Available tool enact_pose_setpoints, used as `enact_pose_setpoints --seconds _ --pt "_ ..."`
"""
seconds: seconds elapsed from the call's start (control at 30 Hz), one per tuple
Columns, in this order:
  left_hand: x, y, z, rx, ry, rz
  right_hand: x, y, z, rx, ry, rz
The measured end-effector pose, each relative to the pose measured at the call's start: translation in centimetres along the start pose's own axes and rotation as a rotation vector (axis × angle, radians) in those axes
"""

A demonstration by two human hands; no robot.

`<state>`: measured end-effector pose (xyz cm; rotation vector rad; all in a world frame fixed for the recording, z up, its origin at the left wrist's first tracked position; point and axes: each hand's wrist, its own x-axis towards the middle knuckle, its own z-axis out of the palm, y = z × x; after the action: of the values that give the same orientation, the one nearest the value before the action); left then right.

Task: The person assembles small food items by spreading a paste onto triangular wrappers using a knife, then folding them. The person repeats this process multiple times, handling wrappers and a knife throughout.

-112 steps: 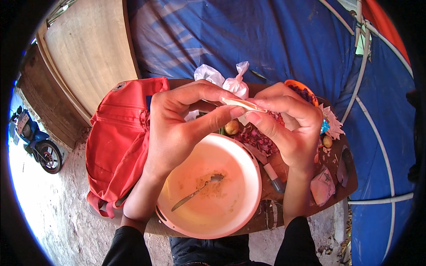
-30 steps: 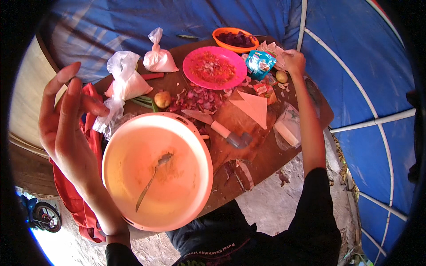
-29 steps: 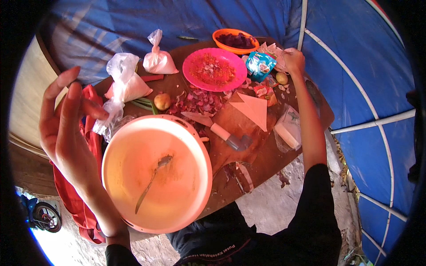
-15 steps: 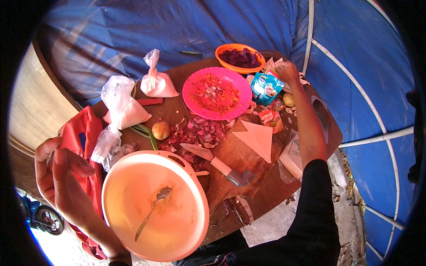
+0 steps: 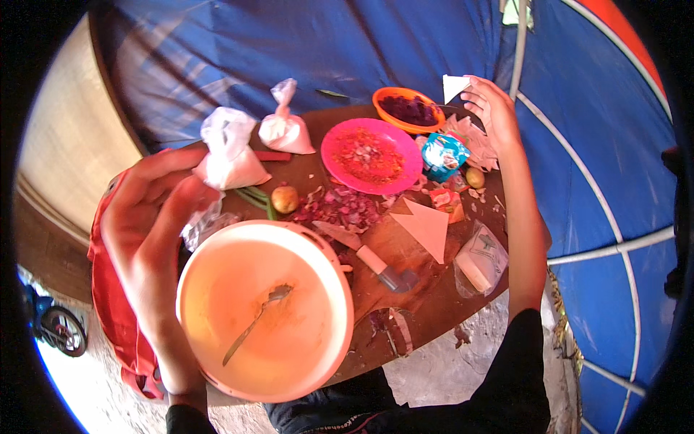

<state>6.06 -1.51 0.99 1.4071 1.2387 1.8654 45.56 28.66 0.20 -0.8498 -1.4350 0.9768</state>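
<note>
One white triangle (image 5: 454, 87) is pinched in your right hand (image 5: 497, 116). Just left of that grip sits the orange bowl (image 5: 412, 129); below it lie pale sheets (image 5: 473, 145) and, lower left, a blue packet (image 5: 444, 155). Your left hand (image 5: 144, 220), thumb and fingers loosely spread, hangs well left, near the pale basin (image 5: 217, 289) holding a spoon (image 5: 249, 333).

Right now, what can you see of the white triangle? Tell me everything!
The white triangle is small and thin-looking, with a fairly straight top edge and one corner pointing down. I can't tell what it's made of. The right hand holds its right side in its fingers. In the picture it shows just right of the orange bowl, with the blue sheet behind it.
</note>
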Motion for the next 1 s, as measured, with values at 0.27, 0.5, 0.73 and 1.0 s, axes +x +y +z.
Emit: enact_pose_setpoints --seconds 0.27,0.5,0.73,1.0 --pt "0.0 0.3 0.1 -0.078 -0.247 -0.106 -13.6 -8.5 18.9 0.252 -0.518 0.005" --pt "0.3 0.3 -1.5 -0.073 -0.235 -0.029 -17.0 -11.0 24.1 0.283 -0.604 -0.167" --pt "-0.1 0.7 -1.1 0.154 -0.225 0.163 -17.5 -11.3 23.7 0.023 -0.630 -0.306" --pt "-0.1 0.0 -0.4 0.224 -0.245 0.299 -17.7 -11.2 22.7 -0.085 -0.629 -0.361"
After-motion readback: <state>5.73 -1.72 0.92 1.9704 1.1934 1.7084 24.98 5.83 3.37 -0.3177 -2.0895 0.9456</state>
